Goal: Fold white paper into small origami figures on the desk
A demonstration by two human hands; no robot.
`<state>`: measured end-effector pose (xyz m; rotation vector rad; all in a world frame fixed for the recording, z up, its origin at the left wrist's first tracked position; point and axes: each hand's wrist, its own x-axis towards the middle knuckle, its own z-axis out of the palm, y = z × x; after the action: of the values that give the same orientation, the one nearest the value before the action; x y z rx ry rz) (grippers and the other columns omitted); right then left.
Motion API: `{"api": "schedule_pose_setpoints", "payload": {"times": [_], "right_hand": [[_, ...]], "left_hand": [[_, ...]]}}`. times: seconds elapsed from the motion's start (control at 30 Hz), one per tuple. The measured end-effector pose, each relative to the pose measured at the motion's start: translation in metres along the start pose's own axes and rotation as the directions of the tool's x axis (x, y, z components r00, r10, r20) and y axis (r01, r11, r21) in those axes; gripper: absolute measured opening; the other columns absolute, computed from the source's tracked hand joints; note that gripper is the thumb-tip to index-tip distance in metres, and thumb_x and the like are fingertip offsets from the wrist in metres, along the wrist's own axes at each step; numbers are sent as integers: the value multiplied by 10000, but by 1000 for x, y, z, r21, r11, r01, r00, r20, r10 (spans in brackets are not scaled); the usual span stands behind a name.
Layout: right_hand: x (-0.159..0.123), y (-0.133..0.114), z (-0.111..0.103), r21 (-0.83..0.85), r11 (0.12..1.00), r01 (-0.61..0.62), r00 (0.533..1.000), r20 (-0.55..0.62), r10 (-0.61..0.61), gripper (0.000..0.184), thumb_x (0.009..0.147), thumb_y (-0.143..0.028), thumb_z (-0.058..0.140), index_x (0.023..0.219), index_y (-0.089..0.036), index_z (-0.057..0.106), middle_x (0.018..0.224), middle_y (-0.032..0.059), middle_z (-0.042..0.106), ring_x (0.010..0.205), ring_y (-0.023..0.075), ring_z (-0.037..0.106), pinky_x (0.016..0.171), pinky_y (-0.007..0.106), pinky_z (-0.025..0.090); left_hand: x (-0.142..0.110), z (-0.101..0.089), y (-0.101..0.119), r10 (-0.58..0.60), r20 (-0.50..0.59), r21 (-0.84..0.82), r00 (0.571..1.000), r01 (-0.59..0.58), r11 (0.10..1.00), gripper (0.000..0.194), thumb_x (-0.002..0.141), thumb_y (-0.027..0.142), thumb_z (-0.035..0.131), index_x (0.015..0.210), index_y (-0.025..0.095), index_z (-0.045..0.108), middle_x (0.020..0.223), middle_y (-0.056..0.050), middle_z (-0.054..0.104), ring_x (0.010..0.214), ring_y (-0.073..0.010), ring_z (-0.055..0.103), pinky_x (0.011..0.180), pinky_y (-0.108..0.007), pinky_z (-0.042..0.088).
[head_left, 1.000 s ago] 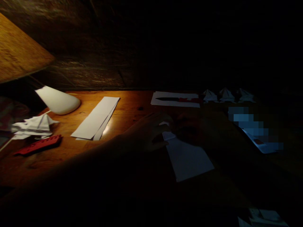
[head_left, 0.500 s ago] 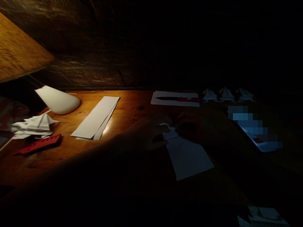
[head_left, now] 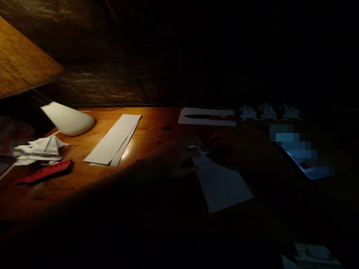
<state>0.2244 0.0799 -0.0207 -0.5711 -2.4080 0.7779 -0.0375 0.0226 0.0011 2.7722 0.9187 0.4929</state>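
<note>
A folded sheet of white paper point(head_left: 224, 186) lies in shadow on the wooden table, its near end toward me. My left hand point(head_left: 179, 157) is bent over the far left part of the sheet, thumb and fingers closed on its folded end. At the far right side of that end, my right hand point(head_left: 228, 149) has its fingers curled onto the paper. Darkness blurs the right fingers, and the hands cover part of the fold.
At the left stand a lamp point(head_left: 70, 118), folded paper point(head_left: 42, 149) and a red object point(head_left: 46, 172). Paper strips point(head_left: 113, 140) lie mid-left. Behind are a knife point(head_left: 199, 116) on paper and folded paper pieces point(head_left: 267, 112). A phone-like device point(head_left: 308, 170) and more paper point(head_left: 314, 254) lie right.
My right fingers have shifted slightly on the far end, so a bit more of the fold shows between the hands. My left hand and the sheet stay almost still.
</note>
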Motion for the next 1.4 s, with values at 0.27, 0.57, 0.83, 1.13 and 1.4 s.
{"api": "schedule_pose_setpoints", "payload": {"times": [0.27, 0.57, 0.83, 1.13, 1.4], "right_hand": [[0, 3, 2, 29, 999, 15, 1000, 7, -15, 156, 929, -272, 716, 1082, -249, 732, 1201, 68, 687, 1095, 213, 684, 952, 394, 540], [1, 6, 3, 70, 997, 18, 1000, 11, -19, 148, 925, -253, 712, 1071, -250, 738, 1203, 67, 685, 1114, 219, 681, 970, 403, 539], [2, 5, 4, 57, 997, 45, 999, 1, -45, 125, 947, -254, 691, 1055, -212, 736, 1161, 86, 695, 1034, 201, 702, 878, 367, 559], [1, 6, 4, 50, 998, 48, 999, -2, -48, 103, 958, -267, 682, 1045, -229, 722, 1161, 75, 697, 1050, 203, 699, 909, 379, 560], [0, 8, 5, 58, 998, 21, 1000, 13, -22, 105, 962, -272, 679, 1054, -232, 713, 1190, 74, 681, 1075, 204, 686, 922, 382, 548]], "left_hand": [[0, 1, 1, -10, -12, -38, 1000, 9, 999, 251, 979, 348, 675, 1170, 186, 656, 1354, -134, 606, 1278, -281, 599, 1043, -461, 551], [0, 0, -4, -25, 9, -69, 1000, 26, 997, 272, 962, 366, 702, 1151, 176, 658, 1353, -131, 630, 1284, -283, 602, 1063, -450, 538], [3, 12, 40, -273, 30, 171, 962, 264, 949, 248, 980, 296, 674, 1129, 99, 662, 1339, -176, 620, 1159, -313, 660, 921, -433, 621], [5, 27, 41, -291, -84, 309, 953, 303, 901, 251, 971, 122, 594, 1206, 168, 669, 1347, -144, 558, 1163, -300, 613, 963, -465, 599], [4, 17, 43, -326, -77, 336, 942, 332, 881, 445, 978, 216, 633, 1415, 261, 569, 1394, -142, 511, 1188, -351, 581, 975, -542, 556]]}}
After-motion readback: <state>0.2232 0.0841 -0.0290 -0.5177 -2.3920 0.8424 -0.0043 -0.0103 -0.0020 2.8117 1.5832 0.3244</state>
